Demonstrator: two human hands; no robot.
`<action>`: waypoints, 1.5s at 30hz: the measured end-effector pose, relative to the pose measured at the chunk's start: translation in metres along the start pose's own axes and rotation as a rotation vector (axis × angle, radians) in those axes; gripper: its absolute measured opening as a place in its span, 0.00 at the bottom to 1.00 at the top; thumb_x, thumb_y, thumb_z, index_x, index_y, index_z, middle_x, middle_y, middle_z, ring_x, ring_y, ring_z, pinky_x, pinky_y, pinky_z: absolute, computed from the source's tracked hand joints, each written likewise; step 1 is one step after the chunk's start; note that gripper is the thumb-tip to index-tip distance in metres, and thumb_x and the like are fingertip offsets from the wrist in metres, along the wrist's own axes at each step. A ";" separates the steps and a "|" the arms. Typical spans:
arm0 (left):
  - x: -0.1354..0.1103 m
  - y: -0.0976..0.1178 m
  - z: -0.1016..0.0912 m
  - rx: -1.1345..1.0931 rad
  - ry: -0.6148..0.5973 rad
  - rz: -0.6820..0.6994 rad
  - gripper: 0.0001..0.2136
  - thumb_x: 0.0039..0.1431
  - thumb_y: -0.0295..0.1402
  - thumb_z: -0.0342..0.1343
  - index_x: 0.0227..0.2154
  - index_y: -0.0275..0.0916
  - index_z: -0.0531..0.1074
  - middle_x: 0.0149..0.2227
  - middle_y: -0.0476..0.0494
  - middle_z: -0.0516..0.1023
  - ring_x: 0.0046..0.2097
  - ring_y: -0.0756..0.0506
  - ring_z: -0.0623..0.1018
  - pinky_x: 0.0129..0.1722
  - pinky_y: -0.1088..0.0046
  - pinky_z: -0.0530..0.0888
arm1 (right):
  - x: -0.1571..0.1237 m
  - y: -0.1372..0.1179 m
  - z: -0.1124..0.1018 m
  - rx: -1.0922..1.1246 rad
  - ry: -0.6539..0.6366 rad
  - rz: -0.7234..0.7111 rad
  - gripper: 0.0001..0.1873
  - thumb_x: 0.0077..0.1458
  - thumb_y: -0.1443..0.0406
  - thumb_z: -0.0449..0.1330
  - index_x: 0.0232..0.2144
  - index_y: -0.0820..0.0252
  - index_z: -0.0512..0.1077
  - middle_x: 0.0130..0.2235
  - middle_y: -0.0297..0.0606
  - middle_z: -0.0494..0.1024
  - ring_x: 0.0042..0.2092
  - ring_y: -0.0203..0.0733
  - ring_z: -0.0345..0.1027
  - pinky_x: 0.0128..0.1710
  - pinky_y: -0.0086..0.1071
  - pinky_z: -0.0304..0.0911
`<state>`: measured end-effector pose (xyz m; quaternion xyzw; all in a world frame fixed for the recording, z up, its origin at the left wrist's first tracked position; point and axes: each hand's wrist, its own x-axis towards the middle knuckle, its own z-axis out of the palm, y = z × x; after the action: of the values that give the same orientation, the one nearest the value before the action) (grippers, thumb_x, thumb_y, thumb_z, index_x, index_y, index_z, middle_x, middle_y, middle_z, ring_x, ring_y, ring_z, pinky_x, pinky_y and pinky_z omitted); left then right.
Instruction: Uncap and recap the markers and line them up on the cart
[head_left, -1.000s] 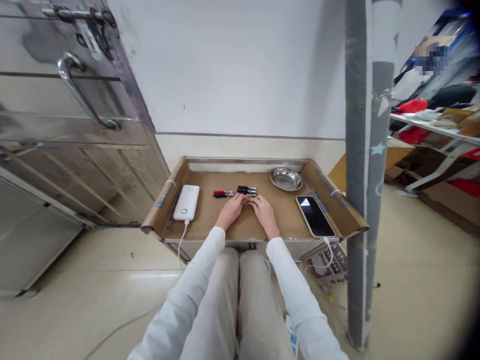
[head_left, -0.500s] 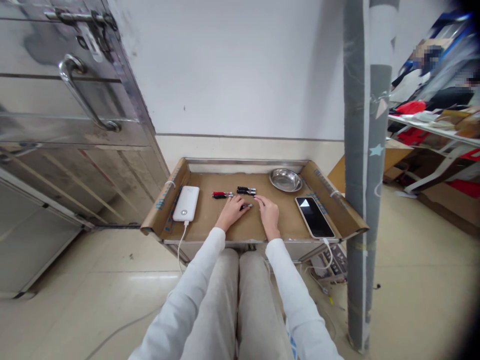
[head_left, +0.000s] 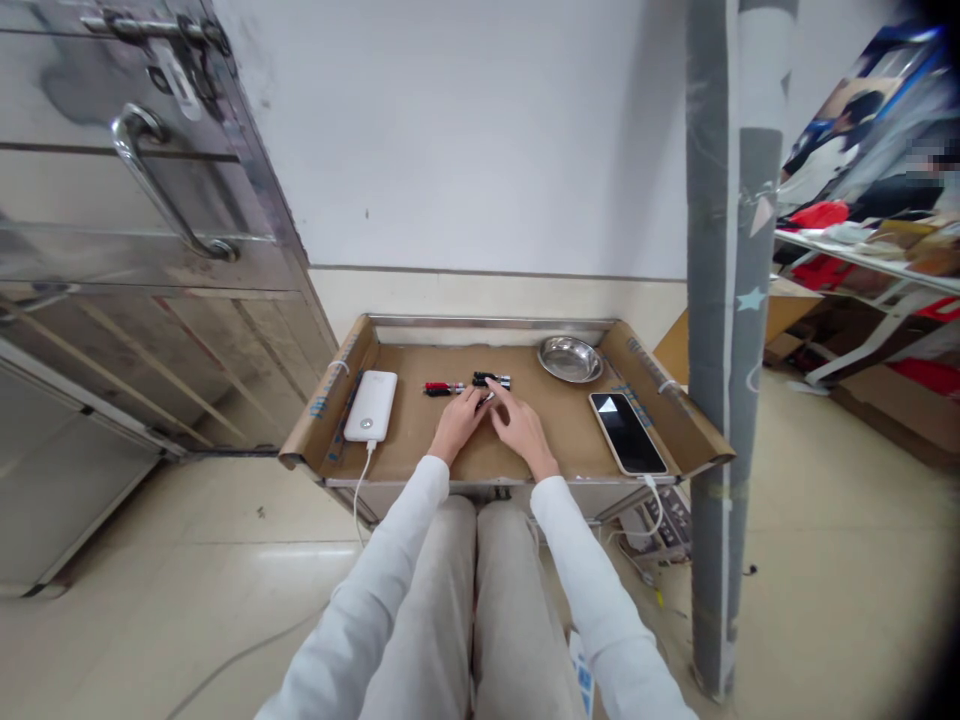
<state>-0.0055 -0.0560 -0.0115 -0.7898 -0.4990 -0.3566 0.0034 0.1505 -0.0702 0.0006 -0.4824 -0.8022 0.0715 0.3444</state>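
On a cardboard-lined tabletop [head_left: 420, 440], both my hands meet near the middle. My left hand [head_left: 456, 422] is closed around a small black piece with a silvery end [head_left: 487, 398], mostly covered by the fingers. From the other side, my right hand [head_left: 519, 424] has its thumb and fingers bent together at that piece. Just beyond the fingertips lie several short black pieces with silvery ends [head_left: 501, 380], partly hidden by the right fingers. To their left lie red and black pieces of similar shape [head_left: 442, 388], side by side.
A white power bank [head_left: 372, 405] with a cable lies at the left, and a phone [head_left: 628, 432] with a cable at the right. A shallow metal dish [head_left: 570, 358] stands at the back right. Cardboard walls edge both sides; a wrapped grey pillar [head_left: 720, 350] rises at the right.
My right hand has moved left and up to meet my left hand at the small black piece. The left hand has stayed nearly in place, lifting its piece slightly.
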 end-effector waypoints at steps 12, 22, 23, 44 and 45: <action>-0.004 0.005 -0.009 0.389 0.109 -0.326 0.10 0.64 0.34 0.45 0.39 0.36 0.69 0.39 0.37 0.72 0.42 0.40 0.70 0.42 0.65 0.66 | 0.007 0.006 0.011 -0.155 0.009 0.051 0.20 0.60 0.64 0.49 0.54 0.53 0.65 0.63 0.40 0.57 0.60 0.48 0.53 0.55 0.45 0.55; -0.006 0.005 0.000 0.428 0.016 -0.325 0.10 0.63 0.29 0.43 0.44 0.33 0.66 0.43 0.34 0.69 0.44 0.40 0.70 0.42 0.65 0.69 | 0.011 0.008 0.014 -0.260 -0.058 0.055 0.21 0.61 0.60 0.48 0.57 0.46 0.62 0.64 0.37 0.53 0.62 0.48 0.49 0.57 0.48 0.50; -0.006 0.005 0.000 0.432 0.021 -0.330 0.10 0.63 0.28 0.43 0.43 0.33 0.66 0.42 0.34 0.69 0.44 0.40 0.70 0.42 0.65 0.69 | 0.011 0.008 0.015 -0.265 -0.059 0.055 0.21 0.61 0.60 0.48 0.57 0.46 0.62 0.64 0.37 0.53 0.62 0.48 0.49 0.57 0.47 0.50; 0.012 0.007 0.022 0.280 0.002 -0.104 0.09 0.63 0.27 0.44 0.42 0.33 0.65 0.41 0.36 0.69 0.46 0.42 0.70 0.49 0.62 0.67 | 0.014 0.009 0.012 -0.396 0.075 0.213 0.14 0.58 0.69 0.47 0.43 0.61 0.69 0.41 0.46 0.68 0.44 0.47 0.59 0.45 0.38 0.55; 0.014 0.008 0.024 0.290 -0.007 -0.122 0.09 0.63 0.27 0.43 0.42 0.33 0.65 0.40 0.36 0.69 0.46 0.41 0.70 0.49 0.62 0.67 | 0.014 0.009 0.011 -0.387 0.069 0.213 0.14 0.58 0.69 0.47 0.42 0.61 0.69 0.41 0.46 0.68 0.44 0.47 0.59 0.45 0.38 0.55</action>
<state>0.0177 -0.0405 -0.0189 -0.7505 -0.5924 -0.2775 0.0937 0.1457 -0.0514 -0.0052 -0.6235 -0.7333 -0.0645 0.2632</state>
